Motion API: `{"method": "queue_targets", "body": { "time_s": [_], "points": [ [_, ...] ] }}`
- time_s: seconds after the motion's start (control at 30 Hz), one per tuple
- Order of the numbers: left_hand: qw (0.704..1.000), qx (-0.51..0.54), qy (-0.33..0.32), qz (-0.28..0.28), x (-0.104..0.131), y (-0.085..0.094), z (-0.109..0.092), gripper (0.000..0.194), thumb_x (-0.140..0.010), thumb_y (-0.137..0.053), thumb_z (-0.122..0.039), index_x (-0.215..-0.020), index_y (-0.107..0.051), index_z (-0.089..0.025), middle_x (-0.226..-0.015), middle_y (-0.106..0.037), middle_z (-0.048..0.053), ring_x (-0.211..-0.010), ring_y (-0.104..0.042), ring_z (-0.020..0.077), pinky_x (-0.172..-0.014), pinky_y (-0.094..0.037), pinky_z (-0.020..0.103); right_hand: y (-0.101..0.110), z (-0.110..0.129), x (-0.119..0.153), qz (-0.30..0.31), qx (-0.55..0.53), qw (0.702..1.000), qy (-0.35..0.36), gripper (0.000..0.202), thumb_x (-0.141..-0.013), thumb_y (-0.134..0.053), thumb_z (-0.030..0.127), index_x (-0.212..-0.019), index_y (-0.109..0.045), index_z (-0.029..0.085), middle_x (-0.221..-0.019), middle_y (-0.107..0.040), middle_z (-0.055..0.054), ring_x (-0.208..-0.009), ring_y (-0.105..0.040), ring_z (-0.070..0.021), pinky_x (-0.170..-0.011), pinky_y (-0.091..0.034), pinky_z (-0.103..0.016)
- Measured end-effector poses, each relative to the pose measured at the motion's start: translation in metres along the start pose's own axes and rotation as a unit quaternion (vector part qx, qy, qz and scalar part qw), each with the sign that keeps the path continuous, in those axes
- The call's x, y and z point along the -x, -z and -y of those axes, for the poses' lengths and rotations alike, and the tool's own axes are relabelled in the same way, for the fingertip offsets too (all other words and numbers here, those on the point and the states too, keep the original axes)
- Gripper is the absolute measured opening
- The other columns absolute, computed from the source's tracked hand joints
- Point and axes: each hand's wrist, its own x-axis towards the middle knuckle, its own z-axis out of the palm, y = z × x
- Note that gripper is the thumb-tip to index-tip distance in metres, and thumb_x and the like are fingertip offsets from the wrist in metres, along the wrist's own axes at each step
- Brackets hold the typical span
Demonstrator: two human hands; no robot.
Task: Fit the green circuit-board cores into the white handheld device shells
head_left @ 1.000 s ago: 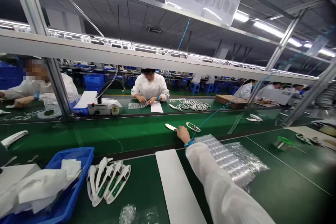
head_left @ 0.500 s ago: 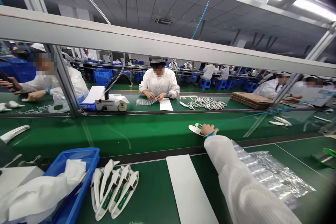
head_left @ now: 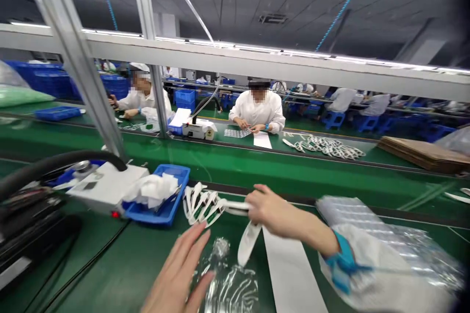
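My right hand (head_left: pixel 270 210), with a blue strap at its wrist, is closed on white plastic parts (head_left: pixel 248 243) over the green table. One part points left and another hangs down toward me. My left hand (head_left: pixel 179 271) is spread, its fingers apart and nothing held, beside a clear plastic bag (head_left: pixel 235 288). A group of similar white shells (head_left: pixel 201 206) with green boards inside lies just beyond my left fingertips. To the right of the bag is a long white sheet (head_left: pixel 293 274), partly under my right hand.
A blue tray (head_left: pixel 170 217) with white cloths and a white box (head_left: pixel 106 188) with a red light stand at the left. Clear packaging (head_left: pixel 389 239) lies right. Beyond the green belt (head_left: pixel 293 171), a person (head_left: pixel 258 107) in white works.
My right hand has come back from the belt toward the table's middle, bringing white parts. My left hand has come into view, open. The view has shifted left.
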Motion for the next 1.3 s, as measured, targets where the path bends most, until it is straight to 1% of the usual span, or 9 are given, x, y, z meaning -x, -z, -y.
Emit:
{"method": "queue_targets", "body": {
  "time_s": [0.03,0.1,0.2,0.27,0.4,0.6,0.77,0.93,1.3],
  "points": [
    [0.998,-0.049,-0.022,0.038,0.000,-0.001,-0.001,0.057,-0.087,-0.050,-0.033,-0.142,-0.037,-0.028,-0.151,-0.037,0.007,-0.135,-0.035,0.0316,-0.104,-0.041,0.042,0.005,0.033,0.004,-0.004,0.018,0.997,0.079,0.014,-0.083,-0.057,0.010,-0.077,-0.068,0.018,-0.090,-0.061,-0.007,-0.093,-0.055,-0.0222,-0.107,-0.023,-0.049],
    [0.989,-0.093,-0.007,0.115,0.008,-0.005,-0.002,0.060,-0.083,-0.052,-0.024,-0.142,-0.039,-0.019,-0.133,-0.056,0.017,-0.121,-0.052,0.0335,-0.095,-0.046,0.040,0.011,0.089,0.013,-0.022,0.017,0.981,0.190,0.014,-0.086,-0.058,0.016,-0.075,-0.067,0.017,-0.090,-0.061,-0.007,-0.093,-0.055,-0.0225,-0.108,-0.025,-0.048],
    [0.982,0.007,0.071,0.172,0.033,-0.015,0.006,0.033,-0.081,-0.050,-0.021,-0.112,-0.063,-0.019,-0.089,-0.070,0.010,-0.082,-0.064,0.0258,-0.073,-0.049,0.032,0.005,0.137,0.030,-0.046,-0.006,0.974,0.220,0.021,-0.089,-0.056,0.018,-0.072,-0.067,0.015,-0.107,-0.062,-0.011,-0.110,-0.052,-0.0265,-0.109,-0.029,-0.044],
    [0.957,0.183,0.137,0.178,0.053,-0.027,0.018,0.024,-0.084,-0.052,-0.033,-0.098,-0.064,-0.018,-0.074,-0.064,0.004,-0.067,-0.059,0.0193,-0.066,-0.046,0.029,-0.006,0.148,0.041,-0.059,-0.039,0.982,0.173,0.017,-0.090,-0.053,0.014,-0.081,-0.068,0.014,-0.130,-0.054,-0.013,-0.124,-0.044,-0.0308,-0.107,-0.033,-0.045],
    [0.848,0.441,0.261,0.134,0.084,-0.062,0.039,0.075,-0.061,-0.072,-0.064,-0.114,-0.053,-0.014,-0.059,-0.053,-0.005,-0.050,-0.043,0.0097,-0.048,-0.032,0.021,-0.023,0.152,0.057,-0.046,-0.154,0.985,0.062,0.042,-0.083,-0.043,-0.003,-0.112,-0.061,0.021,-0.143,-0.045,-0.008,-0.111,-0.058,-0.0230,-0.088,-0.048,-0.032],
    [0.745,0.556,0.369,0.027,0.101,-0.082,0.036,0.058,-0.059,-0.074,-0.065,-0.085,-0.055,-0.016,-0.061,-0.053,-0.004,-0.047,-0.042,0.0056,-0.043,-0.020,0.019,-0.029,0.154,0.059,-0.046,-0.277,0.959,0.038,0.033,-0.089,-0.042,0.005,-0.098,-0.066,0.025,-0.086,-0.061,-0.003,-0.070,-0.059,-0.0157,-0.061,-0.044,-0.024],
    [0.792,0.534,0.290,0.059,0.111,-0.088,0.036,0.066,-0.046,-0.088,-0.050,-0.091,-0.055,-0.015,-0.054,-0.051,-0.007,-0.041,-0.035,0.0032,-0.042,-0.020,0.020,-0.052,0.158,0.047,-0.035,-0.403,0.914,-0.022,0.016,-0.088,-0.054,0.011,-0.080,-0.061,0.023,-0.074,-0.059,0.002,-0.073,-0.056,-0.0162,-0.067,-0.043,-0.025],
    [0.794,0.516,0.321,0.013,0.112,-0.091,0.028,0.059,-0.050,-0.084,-0.053,-0.087,-0.056,-0.016,-0.054,-0.049,-0.007,-0.044,-0.038,0.0057,-0.043,-0.025,0.020,-0.067,0.174,0.043,-0.146,-0.445,0.878,-0.097,0.015,-0.084,-0.059,0.012,-0.090,-0.051,0.023,-0.098,-0.053,-0.001,-0.092,-0.052,-0.0181,-0.082,-0.043,-0.030],
    [0.830,0.483,0.279,-0.006,0.101,-0.083,0.011,0.037,-0.068,-0.073,-0.049,-0.071,-0.051,-0.019,-0.041,-0.036,-0.011,-0.035,-0.027,0.0044,-0.041,-0.020,0.020,-0.082,0.212,0.031,-0.221,-0.162,0.962,-0.008,0.016,-0.090,-0.039,0.006,-0.086,-0.049,0.018,-0.087,-0.053,-0.008,-0.078,-0.048,-0.0217,-0.068,-0.039,-0.037]
  ]
}}
